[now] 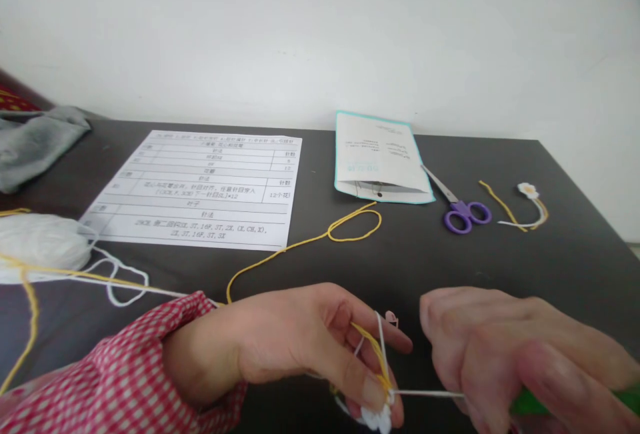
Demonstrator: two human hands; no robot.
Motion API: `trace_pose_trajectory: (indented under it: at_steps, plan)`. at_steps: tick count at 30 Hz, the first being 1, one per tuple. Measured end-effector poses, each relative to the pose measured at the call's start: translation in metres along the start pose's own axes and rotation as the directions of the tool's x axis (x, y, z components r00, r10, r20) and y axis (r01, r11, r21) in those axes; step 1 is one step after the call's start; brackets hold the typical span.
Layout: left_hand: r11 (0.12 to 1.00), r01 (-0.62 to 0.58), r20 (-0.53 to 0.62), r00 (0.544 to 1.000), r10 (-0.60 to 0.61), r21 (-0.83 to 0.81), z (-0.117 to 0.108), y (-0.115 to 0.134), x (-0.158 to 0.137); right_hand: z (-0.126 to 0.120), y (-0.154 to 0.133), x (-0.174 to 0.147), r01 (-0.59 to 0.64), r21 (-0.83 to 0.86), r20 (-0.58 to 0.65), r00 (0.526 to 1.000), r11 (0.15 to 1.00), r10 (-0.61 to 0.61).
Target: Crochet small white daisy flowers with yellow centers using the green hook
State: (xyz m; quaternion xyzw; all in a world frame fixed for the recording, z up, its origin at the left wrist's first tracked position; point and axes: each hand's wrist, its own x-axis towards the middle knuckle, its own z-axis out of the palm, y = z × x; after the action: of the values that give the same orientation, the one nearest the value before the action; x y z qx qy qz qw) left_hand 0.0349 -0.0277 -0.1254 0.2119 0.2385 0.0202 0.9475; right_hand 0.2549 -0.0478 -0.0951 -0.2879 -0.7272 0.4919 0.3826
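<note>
My left hand, its cuff red-and-white checked, pinches a small white crocheted piece between thumb and fingers near the bottom edge. Yellow yarn and a white strand run over its fingers. My right hand is closed around the green handle of a crochet hook. The hook's thin shaft reaches left to the white piece and meets it beside my left thumb; its tip is hidden or too small to make out. A small pink item shows by my left index finger.
A white yarn ball lies at left, near a grey bag. Behind my hands are a printed sheet, a white pouch, purple-handled scissors, a yellow yarn scrap and a small white crocheted flower.
</note>
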Motion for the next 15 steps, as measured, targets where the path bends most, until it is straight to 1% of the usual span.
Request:
trace_pose_trajectory:
  at_steps: [1, 2, 3, 5, 7, 8, 9, 10, 12, 14, 15]
  plan:
    - [1.000, 0.007, -0.010, 1.000, -0.007, 0.002, 0.000, 0.001, 0.000, 0.001, 0.000, 0.001, -0.028, 0.010, -0.021, 0.999, 1.000, 0.029]
    - [1.000, 0.015, -0.020, 1.000, -0.015, -0.003, 0.000, 0.001, 0.000, 0.001, 0.000, 0.003, -0.026, 0.002, -0.013, 1.000, 1.000, 0.026]
    - [1.000, 0.023, -0.024, 0.999, -0.023, -0.014, 0.000, 0.001, 0.001, 0.001, 0.000, 0.004, 0.009, -0.031, 0.006, 1.000, 0.999, -0.009]
    - [0.998, 0.032, -0.008, 0.999, -0.032, -0.046, -0.001, 0.001, 0.003, 0.000, -0.003, 0.007, 0.158, -0.154, 0.082, 0.986, 0.976, -0.146]
    - [0.997, 0.036, 0.030, 0.999, -0.034, -0.062, -0.002, 0.000, 0.004, -0.001, -0.007, 0.011, 0.327, -0.319, 0.193, 0.941, 0.890, -0.277]
    - [0.997, 0.037, 0.048, 0.998, -0.034, -0.066, -0.002, 0.000, 0.005, -0.001, -0.009, 0.012, 0.382, -0.385, 0.231, 0.921, 0.840, -0.313]
    - [0.997, 0.034, 0.060, 0.998, -0.030, -0.069, -0.002, 0.000, 0.005, -0.001, -0.011, 0.014, 0.408, -0.452, 0.256, 0.911, 0.794, -0.323]
    - [0.997, 0.032, 0.065, 0.998, -0.027, -0.072, -0.002, 0.000, 0.005, -0.001, -0.013, 0.016, 0.449, -0.467, 0.290, 0.892, 0.762, -0.348]
    - [0.996, 0.038, 0.065, 0.997, -0.033, -0.075, -0.001, -0.001, 0.004, 0.000, -0.016, 0.019, 0.476, -0.499, 0.332, 0.877, 0.724, -0.347]
    - [0.996, 0.059, 0.053, 0.997, -0.056, -0.068, -0.001, 0.000, 0.004, 0.001, -0.017, 0.022, 0.497, -0.482, 0.329, 0.866, 0.721, -0.377]
    - [0.996, 0.069, 0.041, 0.997, -0.067, -0.064, -0.001, 0.000, 0.004, 0.001, -0.017, 0.023, 0.496, -0.455, 0.312, 0.866, 0.739, -0.390]
